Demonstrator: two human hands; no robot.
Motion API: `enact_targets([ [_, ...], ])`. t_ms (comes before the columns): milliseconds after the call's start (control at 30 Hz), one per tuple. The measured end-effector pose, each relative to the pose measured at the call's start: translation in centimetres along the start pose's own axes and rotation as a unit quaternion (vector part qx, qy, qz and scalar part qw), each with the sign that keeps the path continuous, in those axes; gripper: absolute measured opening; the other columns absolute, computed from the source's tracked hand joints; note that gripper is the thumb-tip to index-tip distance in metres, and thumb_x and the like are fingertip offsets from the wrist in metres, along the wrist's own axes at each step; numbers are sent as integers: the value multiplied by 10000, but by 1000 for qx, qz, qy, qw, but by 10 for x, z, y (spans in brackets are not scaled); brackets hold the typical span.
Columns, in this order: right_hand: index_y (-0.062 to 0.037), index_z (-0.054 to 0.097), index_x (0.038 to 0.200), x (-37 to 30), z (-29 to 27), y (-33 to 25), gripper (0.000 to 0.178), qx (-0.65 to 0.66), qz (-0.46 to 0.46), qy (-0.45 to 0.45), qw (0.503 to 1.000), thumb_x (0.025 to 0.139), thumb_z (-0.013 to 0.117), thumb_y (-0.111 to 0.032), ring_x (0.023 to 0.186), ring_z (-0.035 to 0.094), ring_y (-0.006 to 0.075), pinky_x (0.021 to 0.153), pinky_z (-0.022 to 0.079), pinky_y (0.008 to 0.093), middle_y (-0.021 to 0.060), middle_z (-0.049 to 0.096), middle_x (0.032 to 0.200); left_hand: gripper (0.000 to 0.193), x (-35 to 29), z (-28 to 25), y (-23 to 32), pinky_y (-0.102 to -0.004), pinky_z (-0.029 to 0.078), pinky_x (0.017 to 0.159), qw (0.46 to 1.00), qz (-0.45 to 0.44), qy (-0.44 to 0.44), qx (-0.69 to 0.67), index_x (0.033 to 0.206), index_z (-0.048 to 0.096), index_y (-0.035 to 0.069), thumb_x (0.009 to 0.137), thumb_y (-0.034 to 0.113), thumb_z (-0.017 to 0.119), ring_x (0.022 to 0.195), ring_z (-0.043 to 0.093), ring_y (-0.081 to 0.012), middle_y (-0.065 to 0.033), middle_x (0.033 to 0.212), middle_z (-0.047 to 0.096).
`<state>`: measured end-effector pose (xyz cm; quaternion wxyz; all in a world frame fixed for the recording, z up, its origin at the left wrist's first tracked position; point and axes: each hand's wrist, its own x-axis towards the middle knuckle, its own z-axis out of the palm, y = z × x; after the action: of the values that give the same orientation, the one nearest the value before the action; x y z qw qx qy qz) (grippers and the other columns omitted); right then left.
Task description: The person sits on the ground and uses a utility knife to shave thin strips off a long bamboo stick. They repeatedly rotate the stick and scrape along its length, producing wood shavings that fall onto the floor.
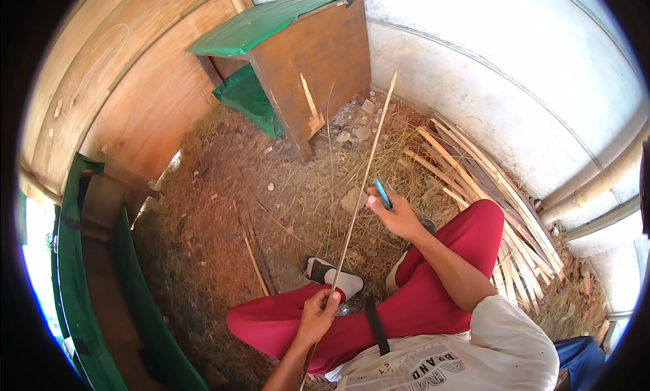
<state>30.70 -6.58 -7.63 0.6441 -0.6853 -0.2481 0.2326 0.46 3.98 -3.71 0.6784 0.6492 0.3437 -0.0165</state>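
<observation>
A long, thin strip of split bamboo or wood (365, 171) slants up and away from my lap, its pale pointed end leaning toward the wooden cabinet. My left hand (317, 318) is closed round its lower part, over my red-trousered leg. Beside the strip's middle, my right hand (396, 215) grips a slim blue-handled tool (383, 194) that looks like a utility knife; no blade can be made out. The right fingertips are close to the strip, and whether they touch it I cannot tell.
A wooden cabinet (315, 52) with a green cover stands ahead, a broken splinter (309, 100) against its side. Split strips (518, 218) lie heaped by the white wall at right. A green-edged wooden structure (128, 303) is at left. Dry grass and a thin stick (252, 252) are on the dirt floor.
</observation>
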Motion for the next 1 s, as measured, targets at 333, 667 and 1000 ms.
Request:
enact_targets([
  [333,42,688,1171,3,-9,-15,416,122,123,13,985,991,689,-333,587,477,53,534,382,269,88,760,960,352,8,6,10,-206,329,471,997,-63,-17,-49,1037,660,39,1069,378,570,570,424,-28,37,701,520],
  [667,50,712,1132,-3,5,-6,458,107,111,-13,988,964,721,-376,630,516,81,584,420,300,75,720,839,354,6,12,-3,-203,329,466,998,-48,-27,-30,1058,658,26,1078,363,553,561,415,-25,42,695,510],
  [1000,32,660,1230,-9,5,-7,437,-174,-85,24,981,1062,548,-356,671,647,310,664,506,411,169,689,799,425,17,24,5,-215,322,439,994,-49,30,-89,1088,627,6,1122,373,415,514,394,-36,20,707,498],
])
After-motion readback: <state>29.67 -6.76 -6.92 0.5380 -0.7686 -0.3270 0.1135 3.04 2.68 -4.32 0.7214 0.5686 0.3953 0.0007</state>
